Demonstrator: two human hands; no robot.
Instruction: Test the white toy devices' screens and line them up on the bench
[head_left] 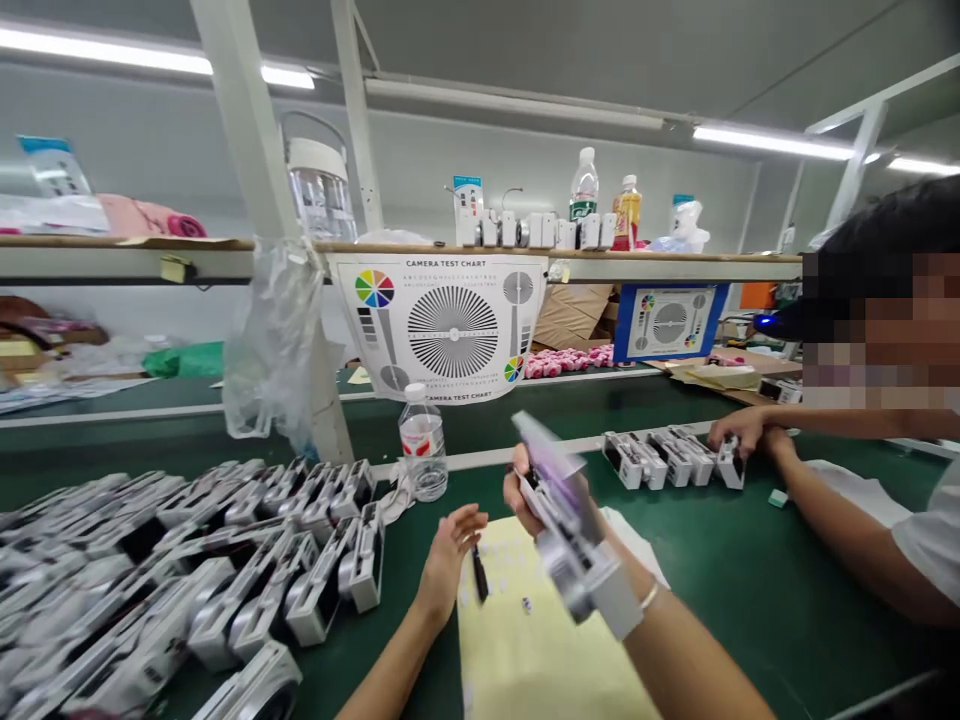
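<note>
My right hand (pixel 523 492) grips a white camera (pixel 574 560), raised and tilted over a yellow sheet (pixel 555 660). A flat, purple-tinted panel (pixel 555 465) stands up along the camera, blurred by motion. My left hand (pixel 452 545) is near the sheet's left edge, fingers apart and slightly bent. Just beside its fingers is a slim black tool (pixel 479 575), which it does not appear to grip. One small part (pixel 526 605) lies on the sheet, and faint pale bits are scattered near its top.
Rows of white camera bodies (pixel 292 570) fill the bench to the left. A water bottle (pixel 424 445) stands behind them, below a camera test chart (pixel 454 330). At right, a co-worker's hand (pixel 742 432) touches one of several cameras (pixel 660 458) in a row.
</note>
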